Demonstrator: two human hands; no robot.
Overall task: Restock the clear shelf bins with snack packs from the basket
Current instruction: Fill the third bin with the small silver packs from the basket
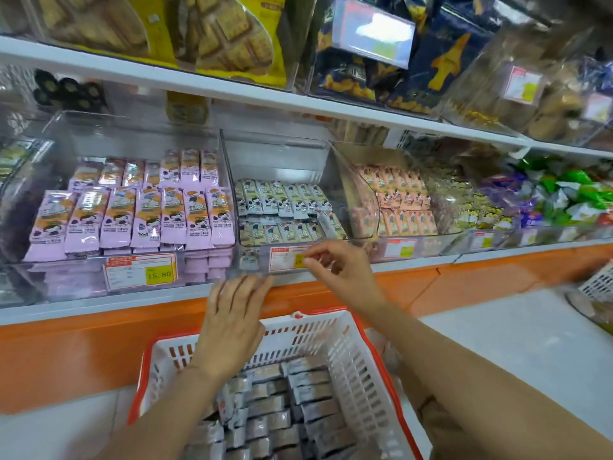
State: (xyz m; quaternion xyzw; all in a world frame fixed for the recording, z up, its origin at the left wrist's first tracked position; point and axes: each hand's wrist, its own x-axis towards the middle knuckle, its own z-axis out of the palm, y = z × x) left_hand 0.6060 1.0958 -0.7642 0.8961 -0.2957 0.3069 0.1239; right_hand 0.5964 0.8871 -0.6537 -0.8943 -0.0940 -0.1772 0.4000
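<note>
Clear hard-plastic shelf bin (278, 157): glossy, smooth, lots of glare. White slotted plastic basket (353, 363): matt, red plastic rim. Lilac film-wrapped snack packs (146, 220): shiny wrappers. Paper price label (141, 271) behind clear sleeve. Orange shelf fascia (66, 353): smooth, semi-gloss.

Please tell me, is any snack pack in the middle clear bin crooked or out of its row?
Yes. In the middle clear bin, the rightmost front-row pack leans sideways, unlike its neighbours. A stray pack sits alone low behind the front wall, left of the price label.
</note>
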